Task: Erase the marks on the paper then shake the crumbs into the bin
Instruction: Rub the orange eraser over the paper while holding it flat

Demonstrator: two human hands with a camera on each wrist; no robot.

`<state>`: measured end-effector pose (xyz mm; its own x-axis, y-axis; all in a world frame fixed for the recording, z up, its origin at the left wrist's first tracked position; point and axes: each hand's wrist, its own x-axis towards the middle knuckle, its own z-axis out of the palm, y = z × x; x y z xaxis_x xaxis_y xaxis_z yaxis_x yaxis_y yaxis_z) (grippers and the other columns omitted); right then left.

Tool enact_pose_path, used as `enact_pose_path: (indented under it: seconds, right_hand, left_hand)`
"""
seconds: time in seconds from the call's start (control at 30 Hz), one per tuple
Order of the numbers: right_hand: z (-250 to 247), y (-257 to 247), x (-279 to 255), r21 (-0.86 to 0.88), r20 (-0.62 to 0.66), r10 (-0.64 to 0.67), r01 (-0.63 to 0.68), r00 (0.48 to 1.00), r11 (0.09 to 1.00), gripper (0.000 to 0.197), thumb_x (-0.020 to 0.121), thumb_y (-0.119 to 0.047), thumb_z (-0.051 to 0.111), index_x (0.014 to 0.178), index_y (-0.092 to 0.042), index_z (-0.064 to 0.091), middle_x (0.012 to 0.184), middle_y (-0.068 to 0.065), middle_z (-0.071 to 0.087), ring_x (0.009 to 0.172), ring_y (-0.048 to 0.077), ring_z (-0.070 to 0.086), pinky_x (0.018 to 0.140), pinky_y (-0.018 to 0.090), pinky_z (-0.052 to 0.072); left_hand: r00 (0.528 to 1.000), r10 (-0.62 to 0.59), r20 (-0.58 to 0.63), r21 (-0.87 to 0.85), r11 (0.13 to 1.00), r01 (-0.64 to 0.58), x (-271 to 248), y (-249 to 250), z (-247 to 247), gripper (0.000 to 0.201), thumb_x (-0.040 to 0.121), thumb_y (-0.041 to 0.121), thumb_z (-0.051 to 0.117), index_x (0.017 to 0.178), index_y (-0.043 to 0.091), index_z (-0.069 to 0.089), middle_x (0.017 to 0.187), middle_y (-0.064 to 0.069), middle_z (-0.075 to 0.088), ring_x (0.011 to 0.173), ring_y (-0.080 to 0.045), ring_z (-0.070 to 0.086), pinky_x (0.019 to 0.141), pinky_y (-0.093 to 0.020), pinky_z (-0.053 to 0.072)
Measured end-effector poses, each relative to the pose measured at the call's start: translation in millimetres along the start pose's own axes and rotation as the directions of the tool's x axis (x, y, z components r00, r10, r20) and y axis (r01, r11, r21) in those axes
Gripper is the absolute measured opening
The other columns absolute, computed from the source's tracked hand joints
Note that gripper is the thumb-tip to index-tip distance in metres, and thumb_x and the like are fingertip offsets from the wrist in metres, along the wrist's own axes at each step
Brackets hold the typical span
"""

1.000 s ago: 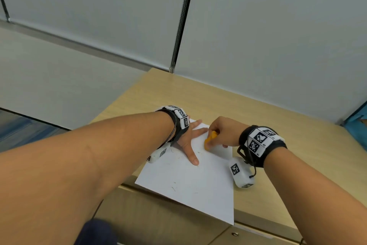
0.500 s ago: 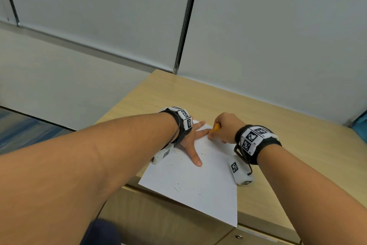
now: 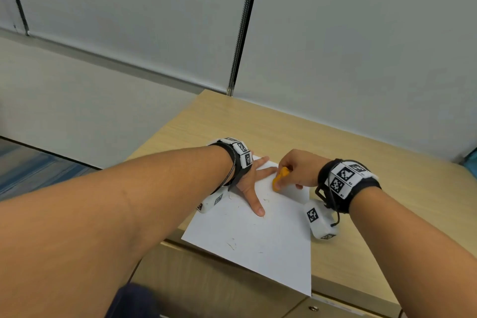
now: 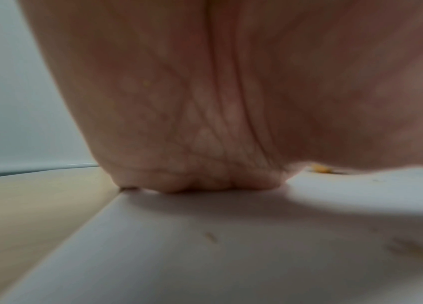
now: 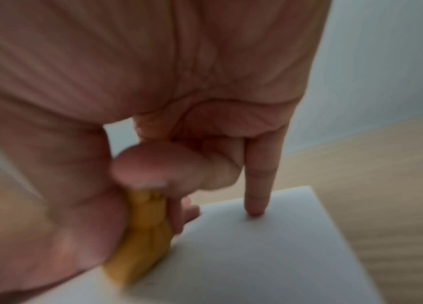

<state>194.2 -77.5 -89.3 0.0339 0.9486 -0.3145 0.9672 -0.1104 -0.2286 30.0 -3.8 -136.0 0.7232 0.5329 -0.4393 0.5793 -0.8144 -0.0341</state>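
White paper [image 3: 258, 235] on the wooden surface [image 3: 361, 152], its near corner overhanging the edge: left hand [image 3: 247, 183] pressed flat, fingers spread; right hand [image 3: 296, 170] gripping the orange eraser [image 3: 279, 178] against the sheet's far part, little finger [image 5: 257, 185] extended in the blurred wrist view; crumbs [image 3: 232, 244] scattered nearer.

Your paper [image 3: 260, 235] is plain white, flecked with small dark and yellowish crumbs [image 3: 231, 245]. The eraser [image 3: 279, 178] you pinch is orange-yellow; in the right wrist view it reads a duller mustard. Your desk [image 3: 348, 147] is pale wood with fine lengthwise grain. Both wristbands [image 3: 346, 181] are black, carrying white tiles printed with black square-code patterns. Wall panels [image 3: 129, 21] are flat light grey, split by dark seams. The floor [image 3: 31, 165] at far left shows blue-grey streaks.
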Motion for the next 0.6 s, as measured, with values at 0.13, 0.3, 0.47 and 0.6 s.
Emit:
enact_pose_path:
  seconds: [0.13, 0.3, 0.47, 0.6]
  right_hand:
    - [0, 6, -7, 0.024, 0.077, -0.063, 0.061, 0.995, 0.998, 0.025, 0.08, -0.038, 0.084, 0.089, -0.016, 0.077, 0.077, 0.01, 0.071, 0.051, 0.009, 0.059, 0.064, 0.03, 0.05]
    - [7, 11, -9, 0.033, -0.082, -0.016, 0.018, 0.997, 0.999, 0.027, 0.084, -0.034, 0.08, 0.086, -0.009, 0.071, 0.063, -0.001, 0.066, 0.053, 0.01, 0.061, 0.064, 0.029, 0.05]
    - [0, 10, -16, 0.051, 0.133, -0.082, 0.076, 0.988, 0.996, 0.028, 0.081, -0.036, 0.084, 0.09, -0.011, 0.077, 0.071, 0.012, 0.067, 0.047, 0.007, 0.057, 0.067, 0.031, 0.048]
    - [5, 12, -11, -0.001, -0.057, 0.01, -0.011, 0.998, 1.0, 0.029, 0.084, -0.037, 0.08, 0.089, -0.009, 0.071, 0.082, 0.012, 0.073, 0.058, 0.013, 0.065, 0.066, 0.032, 0.054]
  left_hand:
    - [1.0, -0.01, -0.001, 0.009, 1.0, 0.01, 6, -1, 3, 0.141, 0.045, 0.095, 0.058, 0.148, 0.045, -0.024, 0.158, 0.003, -0.033, 0.147, -0.039, -0.016, 0.116, -0.062, -0.001]
    - [1.0, -0.004, 0.007, 0.012, 1.0, 0.003, 4, 1, 0, 0.136, 0.054, 0.09, 0.061, 0.149, 0.042, -0.023, 0.158, 0.003, -0.033, 0.147, -0.04, -0.018, 0.115, -0.062, -0.002]
    - [1.0, -0.009, 0.026, 0.027, 1.0, 0.008, 7, 1, 1, 0.144, 0.042, 0.097, 0.055, 0.148, 0.042, -0.026, 0.157, 0.002, -0.036, 0.148, -0.038, -0.016, 0.117, -0.062, 0.001]
    - [1.0, -0.001, 0.004, 0.0, 1.0, 0.001, 6, 1, 3, 0.138, 0.052, 0.091, 0.06, 0.15, 0.04, -0.023, 0.158, 0.003, -0.034, 0.147, -0.037, -0.018, 0.115, -0.061, -0.003]
